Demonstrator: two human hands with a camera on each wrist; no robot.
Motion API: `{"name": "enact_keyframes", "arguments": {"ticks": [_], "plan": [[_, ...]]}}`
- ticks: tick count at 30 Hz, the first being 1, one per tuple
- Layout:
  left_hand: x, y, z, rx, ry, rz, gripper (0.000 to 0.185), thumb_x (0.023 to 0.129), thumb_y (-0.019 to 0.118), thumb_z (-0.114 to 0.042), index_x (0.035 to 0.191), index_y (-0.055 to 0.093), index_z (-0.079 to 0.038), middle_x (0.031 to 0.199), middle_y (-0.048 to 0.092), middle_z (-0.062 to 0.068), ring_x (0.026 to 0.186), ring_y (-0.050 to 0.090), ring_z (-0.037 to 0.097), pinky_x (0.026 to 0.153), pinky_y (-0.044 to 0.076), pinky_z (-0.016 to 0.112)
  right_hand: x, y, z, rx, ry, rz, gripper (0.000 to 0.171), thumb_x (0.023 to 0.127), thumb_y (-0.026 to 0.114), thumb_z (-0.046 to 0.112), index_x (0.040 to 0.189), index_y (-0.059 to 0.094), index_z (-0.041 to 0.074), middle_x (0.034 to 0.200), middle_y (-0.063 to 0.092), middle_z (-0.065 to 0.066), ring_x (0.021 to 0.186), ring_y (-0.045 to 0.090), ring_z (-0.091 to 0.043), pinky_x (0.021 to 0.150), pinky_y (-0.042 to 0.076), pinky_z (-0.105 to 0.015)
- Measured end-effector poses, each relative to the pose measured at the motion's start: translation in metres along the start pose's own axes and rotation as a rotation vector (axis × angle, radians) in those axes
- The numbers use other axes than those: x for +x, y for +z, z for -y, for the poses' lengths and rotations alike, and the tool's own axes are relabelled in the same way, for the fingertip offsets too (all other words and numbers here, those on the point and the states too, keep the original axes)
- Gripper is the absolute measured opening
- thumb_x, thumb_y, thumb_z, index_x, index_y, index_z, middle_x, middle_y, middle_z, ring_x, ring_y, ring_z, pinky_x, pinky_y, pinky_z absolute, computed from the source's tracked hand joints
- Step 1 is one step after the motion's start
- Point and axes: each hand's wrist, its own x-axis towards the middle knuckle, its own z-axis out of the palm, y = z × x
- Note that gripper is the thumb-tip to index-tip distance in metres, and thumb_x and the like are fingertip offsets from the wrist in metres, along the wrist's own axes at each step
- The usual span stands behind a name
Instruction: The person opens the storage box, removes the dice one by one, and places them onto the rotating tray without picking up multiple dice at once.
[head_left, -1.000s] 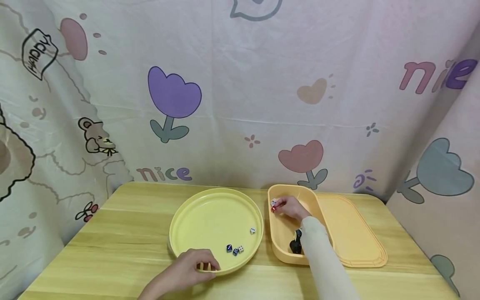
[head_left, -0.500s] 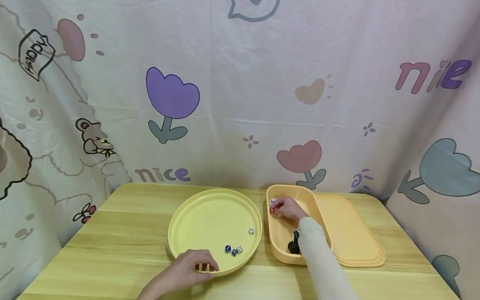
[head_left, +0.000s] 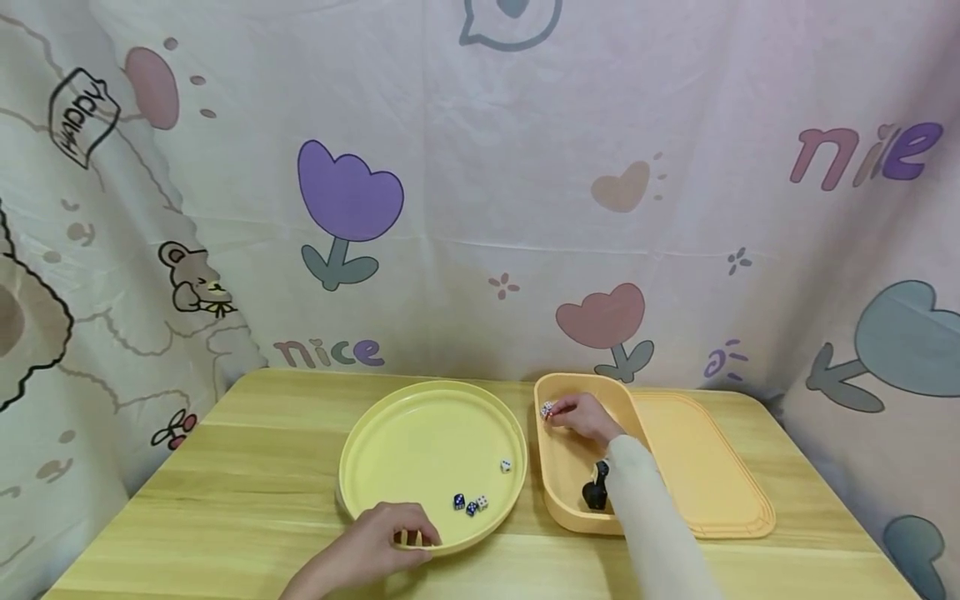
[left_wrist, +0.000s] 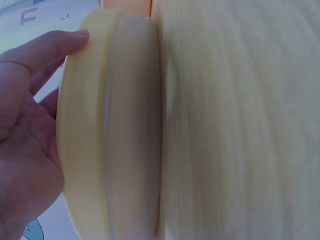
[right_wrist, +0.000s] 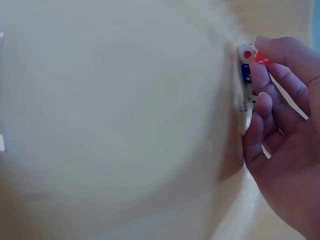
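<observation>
My left hand (head_left: 378, 540) grips the near rim of a round yellow tray (head_left: 405, 417); in the left wrist view its thumb lies on the outer wall and the other fingers go over the edge. Inside the tray are blue dice (head_left: 459, 502) and white dice (head_left: 506, 466). My right hand (head_left: 588, 417) reaches into an orange box (head_left: 558, 475) at its left wall. In the right wrist view the thumb and forefinger pinch a red die (right_wrist: 261, 58). Close beside it are a white die (right_wrist: 246, 53) with a red dot and a blue die (right_wrist: 246, 73), partly covered by the fingers.
A black object (head_left: 596, 487) lies in the near part of the orange box, partly behind the right sleeve (head_left: 652, 508). Flat on the table right of the box is an orange lid (head_left: 705, 467). A printed curtain (head_left: 465, 208) hangs behind the wooden table (head_left: 247, 467).
The right hand stays at the box's left wall with the red die, which shows less in the head view now. The left hand keeps its place on the tray rim.
</observation>
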Motion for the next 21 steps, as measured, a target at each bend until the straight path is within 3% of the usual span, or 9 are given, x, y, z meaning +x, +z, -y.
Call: {"name": "enact_keyframes", "arguments": {"ticks": [4, 11, 17, 21], "plan": [[0.0, 0.001, 0.0, -0.005, -0.004, 0.0, 0.007, 0.088, 0.071, -0.012, 0.094, 0.071, -0.017, 0.086, 0.064, -0.01, 0.076, 0.05, -0.003, 0.062, 0.046, 0.02, -0.005, -0.009, 0.004, 0.075, 0.02, -0.005, 0.015, 0.083, 0.071, 0.001, 0.096, 0.069, -0.007, 0.087, 0.068, -0.007, 0.069, 0.052, -0.013, 0.06, 0.043, -0.025], [-0.002, 0.001, 0.0, -0.008, 0.014, 0.0, 0.008, 0.087, 0.071, -0.01, 0.094, 0.071, -0.015, 0.085, 0.065, -0.007, 0.076, 0.05, -0.003, 0.061, 0.046, 0.02, -0.012, -0.022, 0.025, 0.109, -0.056, -0.068, 0.019, 0.085, 0.071, 0.006, 0.099, 0.068, -0.008, 0.092, 0.069, -0.011, 0.082, 0.058, -0.012, 0.078, 0.048, -0.036], [-0.002, 0.001, 0.0, 0.012, 0.009, -0.012, 0.01, 0.086, 0.072, -0.009, 0.093, 0.07, -0.016, 0.084, 0.063, -0.01, 0.075, 0.05, -0.003, 0.061, 0.046, 0.02, -0.016, -0.027, 0.047, 0.088, -0.074, -0.195, 0.014, 0.083, 0.074, 0.007, 0.093, 0.069, -0.003, 0.087, 0.068, -0.005, 0.081, 0.058, -0.013, 0.073, 0.047, -0.027], [-0.002, 0.0, 0.0, 0.012, 0.014, -0.013, 0.01, 0.086, 0.072, -0.008, 0.093, 0.07, -0.015, 0.084, 0.063, -0.008, 0.075, 0.05, -0.002, 0.061, 0.045, 0.021, -0.023, -0.029, 0.058, 0.071, -0.074, -0.179, 0.015, 0.083, 0.074, 0.007, 0.092, 0.067, -0.001, 0.087, 0.066, -0.003, 0.08, 0.056, -0.014, 0.071, 0.045, -0.027]]}}
